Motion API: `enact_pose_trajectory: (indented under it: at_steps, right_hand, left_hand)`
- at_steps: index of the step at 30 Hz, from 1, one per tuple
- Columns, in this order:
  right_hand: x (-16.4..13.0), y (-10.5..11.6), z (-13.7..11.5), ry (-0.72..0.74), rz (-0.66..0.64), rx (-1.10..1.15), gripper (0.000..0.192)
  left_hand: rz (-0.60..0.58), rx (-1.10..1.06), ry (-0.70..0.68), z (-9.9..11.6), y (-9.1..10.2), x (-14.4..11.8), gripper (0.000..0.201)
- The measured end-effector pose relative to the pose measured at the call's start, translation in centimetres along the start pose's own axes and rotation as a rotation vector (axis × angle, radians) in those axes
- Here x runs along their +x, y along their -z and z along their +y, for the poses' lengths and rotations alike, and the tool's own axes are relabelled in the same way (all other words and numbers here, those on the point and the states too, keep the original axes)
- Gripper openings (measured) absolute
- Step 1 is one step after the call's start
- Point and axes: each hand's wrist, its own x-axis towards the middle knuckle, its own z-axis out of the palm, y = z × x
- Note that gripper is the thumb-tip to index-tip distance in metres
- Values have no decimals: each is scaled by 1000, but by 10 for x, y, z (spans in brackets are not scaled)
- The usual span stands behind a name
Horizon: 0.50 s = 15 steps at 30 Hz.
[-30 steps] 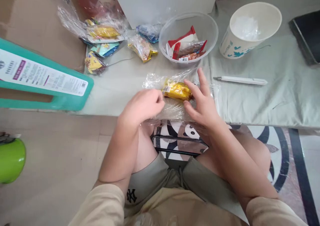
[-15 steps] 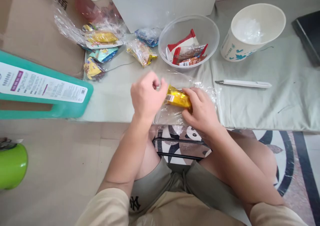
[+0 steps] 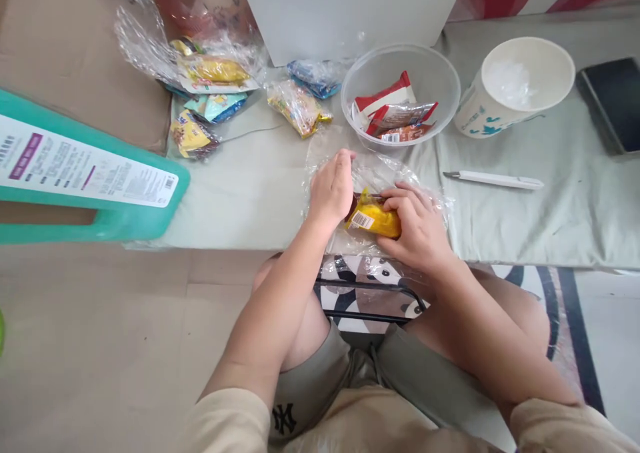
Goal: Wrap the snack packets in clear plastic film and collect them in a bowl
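**Holding a yellow snack packet on clear plastic film**

Resting on a sheet of clear plastic film (image 3: pixel 380 173), a yellow snack packet (image 3: pixel 374 218) is seen near the front edge of the pale green mat (image 3: pixel 525 213). The packet is gripped by the right hand (image 3: pixel 420 229), whose fingers are curled over its top and right end. The left hand (image 3: pixel 331 189) is placed just beside the left end of the packet, with its fingers bent and closed together; whether something is pinched between them cannot be told, because the fingertips are turned away from the camera.

Behind the hands, a clear plastic bowl (image 3: pixel 440 73) is found, and some red and white snack packets (image 3: pixel 395 109) are lying inside it. To the right of the bowl, a white paper cup (image 3: pixel 515 86) is standing upright. A white pen-shaped tool (image 3: pixel 495 180) is laid on the mat, well apart from the right hand. More wrapped snacks (image 3: pixel 215 86) are gathered at the far left of the mat. A teal plastic stool (image 3: pixel 85 179) is lying to the left, and a dark flat device (image 3: pixel 610 103) is seen at the right edge.
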Motion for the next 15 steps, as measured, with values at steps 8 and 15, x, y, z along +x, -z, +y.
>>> enact_pose_trajectory:
  at_steps: [8, 15]
  right_hand:
    - [2, 12, -7, 141, 7, -23, 39]
    - [8, 65, -23, 85, 37, 117, 38]
  left_hand:
    - [-34, -125, 117, 6, 9, 7, 62]
    - [-63, -111, 129, 12, 14, 9, 60]
